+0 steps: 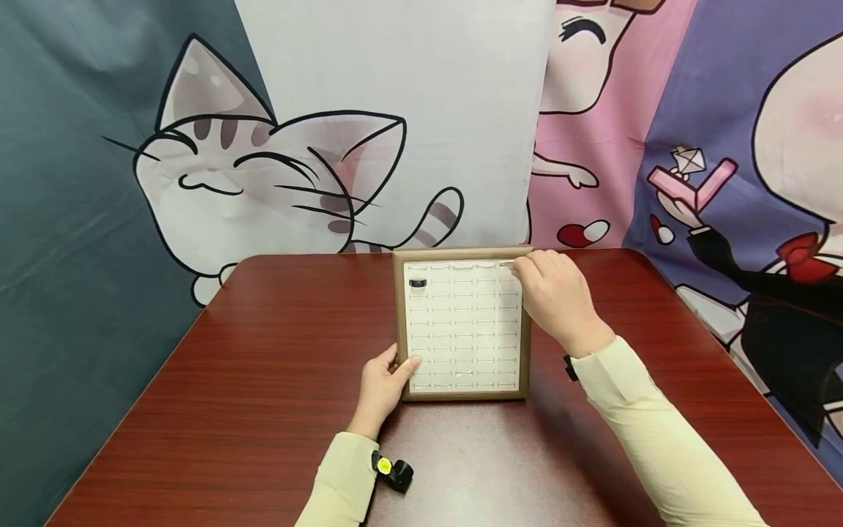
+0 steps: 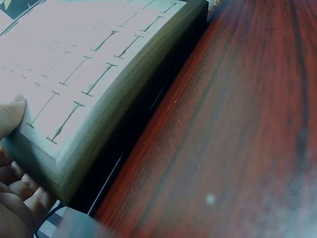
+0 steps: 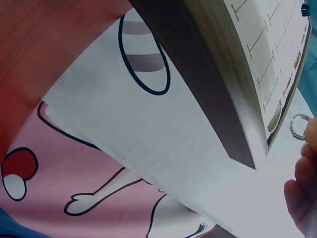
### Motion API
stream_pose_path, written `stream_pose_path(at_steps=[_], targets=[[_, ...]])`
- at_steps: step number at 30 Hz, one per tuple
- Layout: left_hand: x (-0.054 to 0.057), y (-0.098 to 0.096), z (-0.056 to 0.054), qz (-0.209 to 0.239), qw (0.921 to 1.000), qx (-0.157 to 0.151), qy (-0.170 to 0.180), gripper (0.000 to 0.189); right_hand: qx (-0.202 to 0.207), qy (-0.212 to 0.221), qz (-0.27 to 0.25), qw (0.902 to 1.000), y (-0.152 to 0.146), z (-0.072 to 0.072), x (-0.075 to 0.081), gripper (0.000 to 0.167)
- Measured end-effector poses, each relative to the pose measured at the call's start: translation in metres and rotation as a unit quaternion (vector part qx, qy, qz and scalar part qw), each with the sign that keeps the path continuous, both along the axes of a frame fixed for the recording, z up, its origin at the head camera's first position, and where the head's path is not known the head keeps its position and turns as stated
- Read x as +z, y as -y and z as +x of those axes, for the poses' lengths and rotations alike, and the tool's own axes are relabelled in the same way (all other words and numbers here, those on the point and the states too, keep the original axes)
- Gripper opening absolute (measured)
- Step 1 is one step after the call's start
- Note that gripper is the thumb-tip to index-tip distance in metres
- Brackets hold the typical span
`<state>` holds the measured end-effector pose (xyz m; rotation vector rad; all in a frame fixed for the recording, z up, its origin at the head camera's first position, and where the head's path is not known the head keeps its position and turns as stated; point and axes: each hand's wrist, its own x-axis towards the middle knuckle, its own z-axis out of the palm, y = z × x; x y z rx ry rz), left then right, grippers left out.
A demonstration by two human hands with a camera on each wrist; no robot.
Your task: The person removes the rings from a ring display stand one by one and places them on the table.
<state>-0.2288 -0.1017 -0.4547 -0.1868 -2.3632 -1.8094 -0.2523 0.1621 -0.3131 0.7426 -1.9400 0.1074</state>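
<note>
A wooden-framed ring display board (image 1: 464,329), with rows of slits in its white padding, stands tilted up on the table. My left hand (image 1: 382,388) grips its lower left edge, thumb on the white face and fingers behind the frame, as the left wrist view also shows. At the upper right corner, my right hand (image 1: 556,296) pinches a silver ring (image 3: 292,130) with a twisted-looking band. In the right wrist view the ring is apart from the padding, just off the corner. A dark ring (image 1: 418,282) sits in a slit near the upper left.
The board stands on a reddish-brown wooden table (image 1: 296,351). Behind the table's far edge hangs a cartoon-printed backdrop (image 1: 421,66). A black wrist camera (image 1: 398,474) is strapped at the left sleeve.
</note>
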Motion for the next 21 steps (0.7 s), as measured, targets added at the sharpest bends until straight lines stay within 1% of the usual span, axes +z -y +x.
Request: stream_pose_path(at_steps=[5, 14, 15, 18, 21], targets=[[-0.001, 0.0, 0.0, -0.007, 1.0, 0.002, -0.002, 0.044, -0.001, 0.026, -0.013, 0.9996, -0.008, 0.008, -0.005, 0.002], [-0.001, 0.001, 0.0, -0.008, 1.0, 0.003, 0.0, 0.045, -0.014, 0.065, -0.027, 0.9974, -0.025, 0.017, -0.02, 0.012], [-0.001, 0.001, 0.0, -0.009, 0.9999, 0.004, -0.001, 0.045, -0.016, 0.071, -0.027, 0.997, -0.027, 0.018, -0.023, 0.007], [-0.002, 0.001, 0.001, -0.01, 0.9999, 0.002, -0.005, 0.045, -0.023, 0.089, -0.027, 0.9954, -0.032, 0.024, -0.03, 0.007], [-0.001, 0.0, 0.001, -0.009, 0.9999, 0.0, -0.009, 0.045, -0.033, 0.111, -0.026, 0.9929, -0.04, 0.034, -0.038, 0.007]])
